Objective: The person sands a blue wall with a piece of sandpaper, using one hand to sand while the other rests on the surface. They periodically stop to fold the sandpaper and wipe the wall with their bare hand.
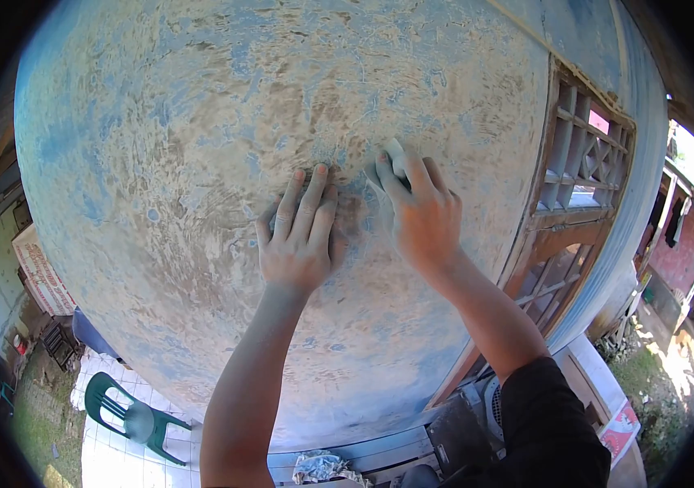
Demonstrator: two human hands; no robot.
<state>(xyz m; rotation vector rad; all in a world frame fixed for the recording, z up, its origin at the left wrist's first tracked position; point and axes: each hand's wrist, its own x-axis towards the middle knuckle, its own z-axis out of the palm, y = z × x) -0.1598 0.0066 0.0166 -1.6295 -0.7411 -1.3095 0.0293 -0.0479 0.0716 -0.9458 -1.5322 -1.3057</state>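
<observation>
In front of me rises a wall (200,268) with worn, patchy blue and whitish paint over brownish areas. My left hand (296,236) lies against it with the fingers stretched upward and slightly apart, holding nothing. To its right, my right hand (424,207) presses a folded piece of sandpaper (396,154) to the wall, with bent fingers around it. Only the pale edges of the sandpaper show; the rest is under the fingers. Greyish dust coats the fingers of both hands.
A wooden-framed window (578,163) with lattice panes stands right of my hands. Below left, a green plastic chair (139,419) is on white floor tiles (103,382). Crumpled cloth or plastic (320,466) lies at the bottom, near a dark box-like object (456,431).
</observation>
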